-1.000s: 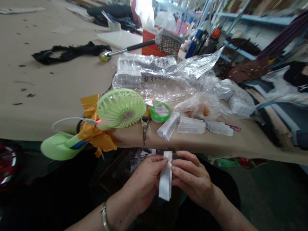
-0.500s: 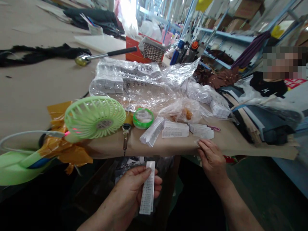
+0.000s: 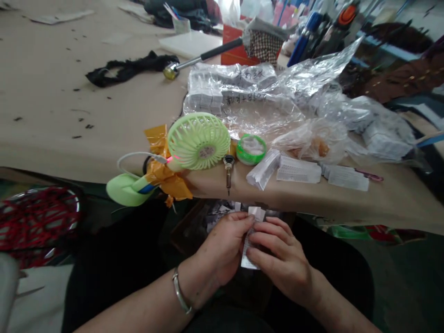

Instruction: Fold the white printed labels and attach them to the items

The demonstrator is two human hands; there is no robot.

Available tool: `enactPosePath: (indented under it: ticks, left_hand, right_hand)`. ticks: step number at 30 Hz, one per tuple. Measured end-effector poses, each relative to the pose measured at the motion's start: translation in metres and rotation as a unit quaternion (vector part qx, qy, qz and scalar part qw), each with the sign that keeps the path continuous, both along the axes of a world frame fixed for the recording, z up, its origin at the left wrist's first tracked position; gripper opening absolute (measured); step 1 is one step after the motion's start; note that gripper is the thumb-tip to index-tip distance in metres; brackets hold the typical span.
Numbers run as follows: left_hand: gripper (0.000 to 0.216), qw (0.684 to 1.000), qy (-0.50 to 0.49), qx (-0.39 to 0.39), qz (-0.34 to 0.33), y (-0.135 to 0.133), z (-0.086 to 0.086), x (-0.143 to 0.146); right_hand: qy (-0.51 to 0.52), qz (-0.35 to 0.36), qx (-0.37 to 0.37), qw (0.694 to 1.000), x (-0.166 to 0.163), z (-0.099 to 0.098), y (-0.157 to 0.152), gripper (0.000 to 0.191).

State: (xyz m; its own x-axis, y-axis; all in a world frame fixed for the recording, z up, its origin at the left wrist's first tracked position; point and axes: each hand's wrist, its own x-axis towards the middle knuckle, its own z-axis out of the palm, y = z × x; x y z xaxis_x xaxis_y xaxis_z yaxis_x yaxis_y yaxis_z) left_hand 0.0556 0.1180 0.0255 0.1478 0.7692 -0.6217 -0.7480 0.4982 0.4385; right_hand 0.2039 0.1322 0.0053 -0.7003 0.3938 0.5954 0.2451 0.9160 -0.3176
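Observation:
Below the table edge, my left hand (image 3: 227, 240) pinches a small stack of narrow white printed labels (image 3: 250, 263) between thumb and fingers. My right hand (image 3: 282, 259) lies against the same labels from the other side, its curled fingers covering their middle. The labels' upper ends are slightly fanned. Above them on the table edge lie a folded white bundle (image 3: 263, 170), a fanned row of printed labels (image 3: 299, 170) and another label pile (image 3: 348, 177). A round green tub (image 3: 251, 149) with white stuff inside stands beside a small metal-tipped tool (image 3: 228, 175).
A green fan (image 3: 198, 141) is fixed to the edge with brown tape (image 3: 161, 172). Clear plastic bags (image 3: 263, 111) holding label bundles cover the middle. Behind are a hammer-like tool (image 3: 204, 58) and black cloth strip (image 3: 130, 70). A red-filled basket (image 3: 38, 222) stands lower left.
My right hand has moved from the table edge down and left onto the labels in my left hand. The view has turned left and down.

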Motion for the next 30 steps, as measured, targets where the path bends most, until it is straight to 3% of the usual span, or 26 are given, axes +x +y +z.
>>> enactPosePath:
  ticks: [11, 14, 16, 18, 20, 23, 25, 30]
  left_hand:
    - [0.015, 0.998, -0.036, 0.036, -0.027, -0.006, -0.004, -0.005]
    - [0.007, 0.999, -0.010, 0.023, -0.024, -0.007, -0.003, -0.005]
    - [0.008, 0.999, 0.004, 0.012, -0.045, -0.008, -0.002, -0.007]
    - [0.013, 0.996, 0.012, 0.004, -0.085, -0.009, 0.001, -0.008]
    - [0.016, 0.993, 0.014, 0.006, -0.116, -0.011, 0.003, -0.008]
    - [0.019, 0.990, 0.008, 0.025, -0.136, -0.015, 0.003, -0.008]
    - [0.022, 0.988, -0.007, 0.041, -0.150, -0.018, 0.000, -0.007]
    - [0.019, 0.978, -0.066, 0.062, -0.189, -0.024, -0.011, -0.010]
  right_hand:
    - [-0.051, 0.034, -0.019, 0.998, 0.002, -0.002, 0.005, 0.022]
    - [-0.022, 0.039, -0.073, 0.996, 0.006, -0.002, 0.001, 0.034]
    - [0.039, -0.010, -0.153, 0.987, 0.009, -0.002, 0.000, 0.035]
    - [0.110, -0.101, -0.273, 0.950, 0.010, -0.003, 0.002, 0.027]
    - [0.146, -0.155, -0.416, 0.884, 0.008, -0.003, 0.007, 0.019]
    - [0.153, -0.122, -0.581, 0.790, 0.001, -0.003, 0.013, 0.014]
    - [0.174, -0.102, -0.623, 0.755, -0.003, -0.002, 0.014, 0.014]
    - [0.206, -0.088, -0.673, 0.705, -0.009, -0.004, 0.007, 0.015]
